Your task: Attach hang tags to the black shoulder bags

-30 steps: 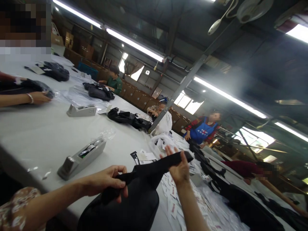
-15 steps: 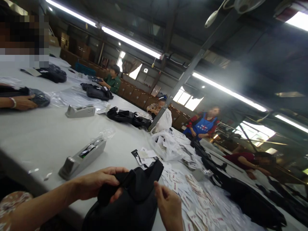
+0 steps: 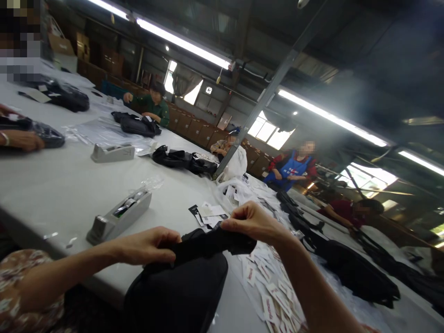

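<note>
Left hand (image 3: 149, 245) pinches one end of black strap (image 3: 208, 243), right hand (image 3: 255, 222) grips the other. Strap spans between them, just above black bag (image 3: 180, 291). Judgement: hold it flat, untwisted, tension even.

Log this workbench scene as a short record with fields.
left hand: closed on one end of the black strap, next to the bag
right hand: pinches the strap's other end
black bag: at the table's near edge, under the strap
table: long, pale grey
tape dispenser: on the table, left of the hands
paper tags: scattered right of the bag
person in a blue apron: at the far side
</note>
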Motion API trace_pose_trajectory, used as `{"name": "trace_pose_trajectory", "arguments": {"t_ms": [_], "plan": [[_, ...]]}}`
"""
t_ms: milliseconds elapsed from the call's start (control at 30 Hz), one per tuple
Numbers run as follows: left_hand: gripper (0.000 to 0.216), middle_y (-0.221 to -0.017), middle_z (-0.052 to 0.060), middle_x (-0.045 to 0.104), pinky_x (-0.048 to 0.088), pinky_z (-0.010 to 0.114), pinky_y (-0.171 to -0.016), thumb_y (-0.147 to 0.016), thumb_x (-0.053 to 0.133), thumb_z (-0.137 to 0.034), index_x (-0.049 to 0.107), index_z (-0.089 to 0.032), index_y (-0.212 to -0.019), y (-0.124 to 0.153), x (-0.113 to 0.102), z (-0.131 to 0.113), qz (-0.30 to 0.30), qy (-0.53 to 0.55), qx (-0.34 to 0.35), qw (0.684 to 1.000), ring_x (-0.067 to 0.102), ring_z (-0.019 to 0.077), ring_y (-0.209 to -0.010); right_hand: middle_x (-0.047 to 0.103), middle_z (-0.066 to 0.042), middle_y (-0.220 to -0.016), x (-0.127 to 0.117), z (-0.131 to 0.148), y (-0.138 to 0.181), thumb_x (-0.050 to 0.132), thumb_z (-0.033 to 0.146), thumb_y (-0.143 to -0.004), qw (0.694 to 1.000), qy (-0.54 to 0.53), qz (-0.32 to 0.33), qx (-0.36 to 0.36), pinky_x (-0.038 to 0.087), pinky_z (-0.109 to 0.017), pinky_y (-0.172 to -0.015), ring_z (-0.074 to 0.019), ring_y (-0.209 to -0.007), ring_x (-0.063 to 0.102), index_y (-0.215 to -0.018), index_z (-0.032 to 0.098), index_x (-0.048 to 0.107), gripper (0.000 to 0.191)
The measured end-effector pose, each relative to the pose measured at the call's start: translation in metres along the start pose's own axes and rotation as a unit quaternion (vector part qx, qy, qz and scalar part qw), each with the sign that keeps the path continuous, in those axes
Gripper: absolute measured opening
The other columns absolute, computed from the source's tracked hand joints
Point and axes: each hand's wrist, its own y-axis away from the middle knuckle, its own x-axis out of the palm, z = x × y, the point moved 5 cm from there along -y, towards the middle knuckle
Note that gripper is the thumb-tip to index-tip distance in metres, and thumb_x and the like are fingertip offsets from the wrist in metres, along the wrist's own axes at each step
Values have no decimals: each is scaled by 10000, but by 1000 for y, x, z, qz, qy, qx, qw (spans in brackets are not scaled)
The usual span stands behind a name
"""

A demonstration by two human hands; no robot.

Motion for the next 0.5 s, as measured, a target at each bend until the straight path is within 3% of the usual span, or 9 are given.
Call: {"name": "trace_pose_trajectory", "arguments": {"t_ms": [133, 233, 333, 400, 433, 500], "plan": [[391, -823, 26, 660, 464, 274, -666, -674, 681, -488, 654, -191, -927, -14, -2, -26, 3, -10, 13, 1000, 599, 215, -803, 264, 91, -405, -27, 41, -5, 630, 559, -701, 996, 45, -50, -54, 155, -180, -344, -24, -357, 257, -459, 166, 434, 501], [495, -935, 84, 671, 470, 339, -765, -703, 650, -523, 630, -148, -1026, -35, 1, -79, 45, 24, 74, 996, 612, 260, -890, 281, 91, -392, -27, 74, -17, 642, 533, -702, 987, 60, -77, -131, 151, -178, -360, -18, -356, 252, -444, 160, 436, 498], [458, -659, 62, 668, 472, 336, -593, -756, 623, -438, 601, -104, -1069, -46, 4, -130, 64, 27, 88, 994, 619, 200, -561, 465, 54, -456, -37, 87, -22, 626, 526, -728, 966, 15, -163, -201, 238, -169, -386, -36, -397, 365, -584, 132, 588, 421], [350, -472, -2, 596, 429, 282, -507, -803, 572, -312, 594, -89, -1071, -41, -1, -153, 33, 18, 103, 994, 523, 125, -367, 581, 21, -571, -56, 65, -16, 632, 513, -736, 932, -75, -283, -212, 346, -164, -446, -65, -490, 484, -731, 133, 639, 380], [320, -426, -22, 570, 415, 263, -500, -818, 536, -258, 588, -77, -1077, -35, -5, -162, 16, 17, 122, 992, 496, 104, -330, 608, 12, -611, -63, 41, -12, 631, 511, -744, 914, -137, -338, -178, 392, -163, -488, -75, -537, 526, -776, 142, 640, 371], [333, -407, -39, 568, 408, 237, -513, -834, 460, -186, 554, -53, -1124, -18, -13, -171, -4, 22, 160, 987, 499, 87, -317, 616, 1, -594, -62, -25, -5, 560, 518, -805, 884, -271, -382, -19, 449, -165, -539, -84, -562, 571, -785, 147, 620, 376]]}}
